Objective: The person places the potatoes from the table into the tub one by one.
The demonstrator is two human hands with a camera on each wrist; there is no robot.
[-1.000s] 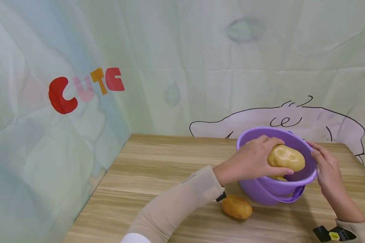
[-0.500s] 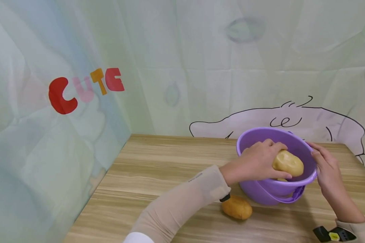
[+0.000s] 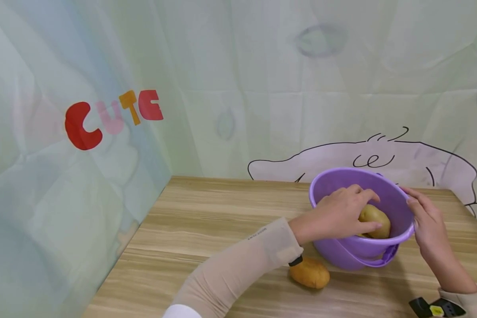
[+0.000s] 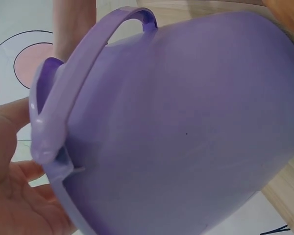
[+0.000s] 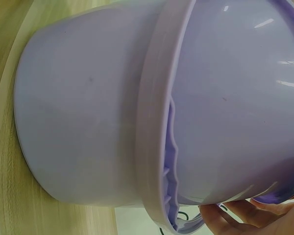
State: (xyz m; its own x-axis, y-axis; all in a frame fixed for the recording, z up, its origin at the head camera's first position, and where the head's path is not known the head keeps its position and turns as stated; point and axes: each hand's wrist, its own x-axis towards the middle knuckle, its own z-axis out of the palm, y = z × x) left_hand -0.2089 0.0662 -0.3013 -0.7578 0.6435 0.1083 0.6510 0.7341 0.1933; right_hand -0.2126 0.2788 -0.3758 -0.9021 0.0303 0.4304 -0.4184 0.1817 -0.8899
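A purple bucket stands on the table with its handle hanging down at the front. My left hand reaches over its rim, thumb and fingers spread apart. Just below them a yellowish potato lies inside the bucket; the thumb overlaps it, and I cannot tell whether it touches. A sliver of something yellow shows beside that potato, mostly hidden by the hand. My right hand grips the bucket's right rim, fingertips outside and thumb at the edge. In the right wrist view, fingers press against the bucket's side.
A browner potato lies on the wooden table in front of the bucket, under the left wrist. A printed cloth hangs behind and at the left of the table.
My left hand has lowered the potato into the bucket and let it go; its fingers have spread off it. The right hand has stayed on the rim.
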